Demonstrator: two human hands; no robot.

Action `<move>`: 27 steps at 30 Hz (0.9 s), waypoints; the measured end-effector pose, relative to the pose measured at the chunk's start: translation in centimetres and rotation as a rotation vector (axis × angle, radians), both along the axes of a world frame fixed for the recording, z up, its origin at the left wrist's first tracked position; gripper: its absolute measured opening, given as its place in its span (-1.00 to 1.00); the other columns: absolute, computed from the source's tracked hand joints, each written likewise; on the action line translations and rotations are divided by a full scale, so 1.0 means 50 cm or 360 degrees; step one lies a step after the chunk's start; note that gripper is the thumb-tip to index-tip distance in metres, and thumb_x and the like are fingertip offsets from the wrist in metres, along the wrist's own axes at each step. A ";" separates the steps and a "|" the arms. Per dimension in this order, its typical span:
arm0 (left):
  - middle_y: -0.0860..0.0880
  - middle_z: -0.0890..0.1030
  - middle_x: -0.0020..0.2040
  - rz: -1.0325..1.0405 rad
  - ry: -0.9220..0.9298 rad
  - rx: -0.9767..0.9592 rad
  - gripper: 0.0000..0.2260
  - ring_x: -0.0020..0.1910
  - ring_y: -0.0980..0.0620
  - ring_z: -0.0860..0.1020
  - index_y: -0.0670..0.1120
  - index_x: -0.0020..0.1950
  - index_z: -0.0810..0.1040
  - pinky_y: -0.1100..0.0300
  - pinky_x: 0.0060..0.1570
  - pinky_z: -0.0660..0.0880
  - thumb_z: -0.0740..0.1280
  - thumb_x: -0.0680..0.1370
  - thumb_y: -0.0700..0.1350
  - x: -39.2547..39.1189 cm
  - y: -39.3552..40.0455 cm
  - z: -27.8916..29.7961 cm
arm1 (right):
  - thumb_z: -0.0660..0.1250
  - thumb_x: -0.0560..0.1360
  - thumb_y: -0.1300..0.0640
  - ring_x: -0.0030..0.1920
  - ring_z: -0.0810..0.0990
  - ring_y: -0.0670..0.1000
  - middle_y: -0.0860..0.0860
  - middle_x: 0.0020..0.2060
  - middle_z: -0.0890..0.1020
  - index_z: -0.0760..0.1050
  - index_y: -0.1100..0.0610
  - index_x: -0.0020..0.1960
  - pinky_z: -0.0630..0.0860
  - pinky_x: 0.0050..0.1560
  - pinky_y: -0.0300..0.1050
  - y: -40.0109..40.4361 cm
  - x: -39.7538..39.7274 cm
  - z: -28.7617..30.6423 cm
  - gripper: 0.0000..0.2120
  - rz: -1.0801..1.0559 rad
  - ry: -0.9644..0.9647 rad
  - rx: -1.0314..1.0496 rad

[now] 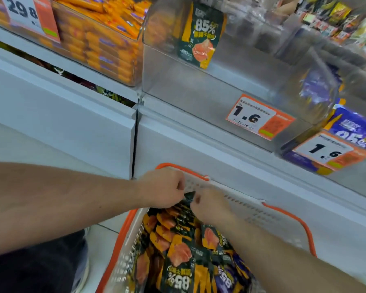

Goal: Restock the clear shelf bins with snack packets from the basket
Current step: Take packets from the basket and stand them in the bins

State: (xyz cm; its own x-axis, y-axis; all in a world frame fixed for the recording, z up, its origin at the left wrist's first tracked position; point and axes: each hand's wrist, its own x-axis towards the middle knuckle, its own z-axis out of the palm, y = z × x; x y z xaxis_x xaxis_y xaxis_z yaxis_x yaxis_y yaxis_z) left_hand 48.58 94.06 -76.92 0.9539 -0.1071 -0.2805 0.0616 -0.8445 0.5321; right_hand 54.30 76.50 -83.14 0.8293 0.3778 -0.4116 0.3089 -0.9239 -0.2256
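Both hands are down in the basket (pixel 262 212), a white perforated one with orange rim trim, sitting low in front of the white shelf front (pixel 72 115). The left hand (pixel 163 188) has its fingers curled in and pinches the top edge of a dark green packet (pixel 189 196); the right hand (pixel 209 205) meets it from the other side, fingers bent onto the same packet, so the two hands hold one packet between them, just above the pile. That pile of snack packets (pixel 182 250) fills the basket: dark green ones with orange corners and a pink picture, too many and too overlapped to count, plus at least one purple packet (pixel 226 280) at the lower edge. Up on the shelf, three clear bins are plain to see. The middle bin (pixel 199 98) holds just one green packet (pixel 199 34), standing upright against the back and printed "85%", with bare bin floor all round it. The left bin (pixel 106 49) is stacked full of orange packets. The right bin (pixel 317 81) holds purple packets, blurred behind the curved wall. Three orange-and-white price tags show: one reading "29.8" (pixel 28 15) on the left bin, one reading "1.6" (pixel 258 117) on the middle bin, and another "1.6" (pixel 330 151) further right over more purple packets (pixel 353 127). Further bins of mixed packets sit at the top right, too blurred to count.
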 end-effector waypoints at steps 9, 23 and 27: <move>0.11 0.46 -0.10 -0.0002 0.0110 0.0054 -0.93 -0.10 0.07 0.51 0.13 -0.01 0.40 0.25 -0.29 0.41 0.21 0.55 -0.05 0.005 0.020 -0.019 | 0.26 0.50 0.11 0.15 0.43 0.15 0.08 0.28 0.32 0.54 0.12 0.03 0.50 0.08 0.05 -0.037 -0.027 -0.104 -0.84 0.0175 -0.0015 -0.0406; 0.13 0.50 -0.11 -0.0055 0.0199 0.0017 -0.92 -0.13 0.14 0.53 0.10 0.00 0.46 0.30 -0.25 0.47 0.23 0.55 -0.07 0.010 0.027 -0.026 | 0.27 0.55 0.04 -0.27 0.43 0.01 0.16 -0.21 0.49 0.44 0.25 -0.13 0.36 -0.23 -0.05 0.015 -0.026 -0.015 -0.74 0.0093 0.0596 -0.0067; 0.09 0.54 -0.10 -0.0183 0.0285 0.0060 -0.89 -0.12 0.11 0.54 0.07 0.01 0.51 0.20 -0.11 0.57 0.22 0.54 -0.09 -0.001 0.029 -0.017 | 0.26 0.58 0.04 0.06 0.56 0.11 0.17 0.05 0.58 0.45 0.29 0.32 0.49 0.01 -0.05 0.005 -0.032 0.015 -0.59 0.0114 0.0536 -0.0076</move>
